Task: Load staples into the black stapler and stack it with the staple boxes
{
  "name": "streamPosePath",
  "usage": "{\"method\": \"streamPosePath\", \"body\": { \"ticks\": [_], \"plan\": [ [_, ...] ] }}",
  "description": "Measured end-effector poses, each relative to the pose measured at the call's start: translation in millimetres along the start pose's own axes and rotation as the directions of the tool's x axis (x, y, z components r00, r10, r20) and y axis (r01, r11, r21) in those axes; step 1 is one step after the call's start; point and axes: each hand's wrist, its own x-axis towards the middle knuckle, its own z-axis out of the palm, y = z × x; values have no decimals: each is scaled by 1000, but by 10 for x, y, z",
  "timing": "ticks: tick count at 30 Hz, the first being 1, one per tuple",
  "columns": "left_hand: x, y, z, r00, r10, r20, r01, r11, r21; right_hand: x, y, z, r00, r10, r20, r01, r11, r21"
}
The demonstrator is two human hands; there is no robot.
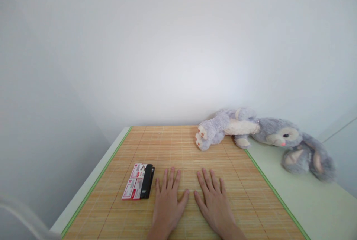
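Note:
My left hand (167,203) lies flat on the bamboo mat (173,143), palm down with fingers spread. My right hand (214,203) rests the same way a little to its right, and the two thumbs point toward each other without touching. Neither hand holds anything. Just left of my left hand is a black stapler (146,181), lying lengthwise away from me. Against its left side sit small red-and-white boxes (132,188), apparently two, one behind the other; their print is too small to read.
A grey plush rabbit (240,126) lies on its side at the back right, partly on the mat and partly on the pale tabletop (315,203). A white wall (178,46) rises behind the table. Something pale and curved, blurred, shows at the lower left edge (23,217).

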Motion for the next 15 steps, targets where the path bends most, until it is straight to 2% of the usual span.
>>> {"method": "streamPosePath", "body": {
  "ticks": [15],
  "plan": [
    [-12, -6, 21, 1000, -3, -25, 3, 1000, -27, -18, 15, 10, 1000, -2, -10, 2, 1000, 19]
  ]
}}
